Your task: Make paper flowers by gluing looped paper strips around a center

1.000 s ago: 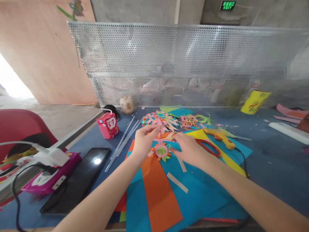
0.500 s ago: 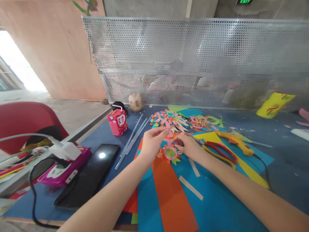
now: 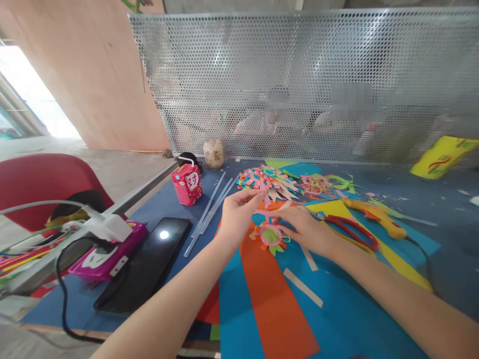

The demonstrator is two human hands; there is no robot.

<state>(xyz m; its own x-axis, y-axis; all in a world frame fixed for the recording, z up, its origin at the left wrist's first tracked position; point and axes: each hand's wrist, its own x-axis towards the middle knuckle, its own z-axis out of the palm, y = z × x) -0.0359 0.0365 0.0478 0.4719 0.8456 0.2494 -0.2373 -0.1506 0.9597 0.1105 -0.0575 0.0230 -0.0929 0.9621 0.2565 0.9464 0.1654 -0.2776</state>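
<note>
A small paper flower (image 3: 271, 236), pink with a green centre and orange and green petals, lies on sheets of blue and orange paper (image 3: 277, 309). My left hand (image 3: 236, 215) hovers just left of it, fingers curled, thumb and forefinger pinching a pink paper strip (image 3: 265, 213). My right hand (image 3: 304, 227) rests on the paper right of the flower, its fingertips at the other end of the same strip. A heap of finished paper flowers (image 3: 267, 182) lies just beyond both hands.
Red-handled scissors (image 3: 352, 230) and a yellow glue gun (image 3: 374, 214) with a black cord lie to the right. On the left are clear glue sticks (image 3: 211, 209), a pink drink carton (image 3: 186, 183), a black phone (image 3: 145, 262) and a magenta device (image 3: 107, 255). A perforated metal screen (image 3: 299, 85) closes the back.
The camera has swung left and down, so everything sits a little further right. Both hands stay at the flower, and the left fingers have closed further on the pink strip.
</note>
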